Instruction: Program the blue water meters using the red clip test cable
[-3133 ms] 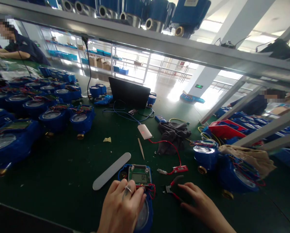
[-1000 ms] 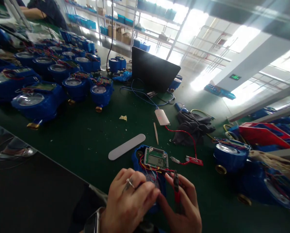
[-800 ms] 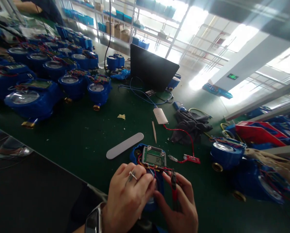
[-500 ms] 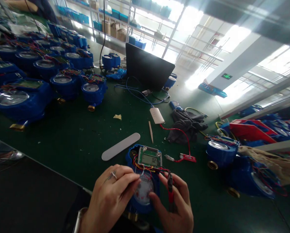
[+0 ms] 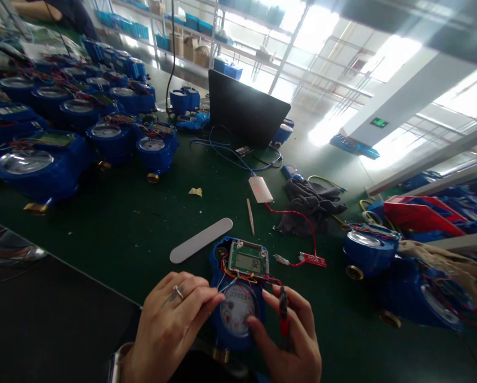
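Pinching thin wires (image 5: 228, 285), the left fingers (image 5: 202, 296) press together while half-curled right fingers (image 5: 304, 315) hold red-handled pliers (image 5: 284, 311).

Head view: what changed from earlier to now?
The right hand has taken the pliers off the tabletop and moved left to the meter; the left hand has shifted left to the dial's edge, pinching thin wires. The grey strip and wooden stick stayed put.

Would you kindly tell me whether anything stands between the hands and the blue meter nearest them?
Nothing visible does. The left hand pinches thin wires coming from the blue meter, and the right hand seems to touch it directly. The red-handled pliers it holds stand beside the meter, not in the way.
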`<act>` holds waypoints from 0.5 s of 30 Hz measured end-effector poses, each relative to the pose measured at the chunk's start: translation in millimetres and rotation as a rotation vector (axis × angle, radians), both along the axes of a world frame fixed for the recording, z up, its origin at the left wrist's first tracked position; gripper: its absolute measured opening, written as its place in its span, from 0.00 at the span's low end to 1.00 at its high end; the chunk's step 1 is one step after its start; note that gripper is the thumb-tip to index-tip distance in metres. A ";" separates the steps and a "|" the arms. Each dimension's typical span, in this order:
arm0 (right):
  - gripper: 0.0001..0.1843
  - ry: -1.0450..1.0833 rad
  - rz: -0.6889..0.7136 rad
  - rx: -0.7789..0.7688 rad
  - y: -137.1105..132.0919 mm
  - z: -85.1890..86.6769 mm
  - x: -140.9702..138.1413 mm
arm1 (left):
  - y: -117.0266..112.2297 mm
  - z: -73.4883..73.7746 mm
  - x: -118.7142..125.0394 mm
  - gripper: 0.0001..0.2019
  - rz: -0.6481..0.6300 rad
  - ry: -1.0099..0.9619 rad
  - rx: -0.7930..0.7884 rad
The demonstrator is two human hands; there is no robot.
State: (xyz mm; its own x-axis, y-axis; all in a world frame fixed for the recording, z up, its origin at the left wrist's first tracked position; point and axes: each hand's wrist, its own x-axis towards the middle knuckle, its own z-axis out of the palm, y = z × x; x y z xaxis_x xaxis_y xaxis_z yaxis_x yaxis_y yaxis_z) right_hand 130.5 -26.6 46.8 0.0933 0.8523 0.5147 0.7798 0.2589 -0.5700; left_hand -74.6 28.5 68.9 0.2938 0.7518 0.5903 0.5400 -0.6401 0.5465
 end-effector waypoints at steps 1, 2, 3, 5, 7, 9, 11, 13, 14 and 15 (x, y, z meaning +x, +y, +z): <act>0.12 0.010 -0.010 -0.008 -0.3 0.1 -0.4 | -0.4 1.0 0.0 0.08 -0.003 0.009 -0.002; 0.12 0.015 -0.019 -0.016 -0.3 0.6 -0.3 | -0.8 1.9 0.5 0.07 -0.007 0.016 -0.006; 0.12 0.012 -0.017 -0.023 -0.1 1.5 0.4 | -1.5 2.4 1.7 0.06 -0.009 0.010 -0.016; 0.11 -0.015 0.001 -0.035 1.3 5.0 3.8 | -4.1 2.8 6.0 0.05 -0.023 -0.045 -0.085; 0.10 -0.073 0.057 -0.049 3.1 10.8 9.2 | -8.6 2.1 11.5 0.08 -0.060 -0.136 -0.209; 0.08 -0.104 0.122 -0.071 4.0 18.3 14.5 | -14.2 0.1 15.6 0.10 -0.102 -0.200 -0.303; 0.08 -0.074 0.177 -0.111 2.8 26.5 17.8 | -18.6 -3.0 16.8 0.10 -0.106 -0.214 -0.310; 0.11 -0.032 0.207 -0.151 -0.5 34.5 18.9 | -20.1 -6.1 16.2 0.06 -0.060 -0.190 -0.278; 0.11 -0.029 0.222 -0.163 -2.6 38.0 19.1 | -19.5 -7.3 16.1 0.03 -0.020 -0.169 -0.258; 0.12 -0.033 0.232 -0.170 -4.8 41.2 19.2 | -18.3 -8.0 16.6 0.01 0.022 -0.142 -0.235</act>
State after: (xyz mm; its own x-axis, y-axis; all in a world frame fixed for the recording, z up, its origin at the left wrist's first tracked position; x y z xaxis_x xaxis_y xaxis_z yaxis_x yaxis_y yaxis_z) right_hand 149.7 -31.4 88.0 -0.1287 0.9232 0.3621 0.7300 0.3353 -0.5955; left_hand -58.0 10.1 61.0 0.2024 0.8783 0.4331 0.4597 -0.4757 0.7499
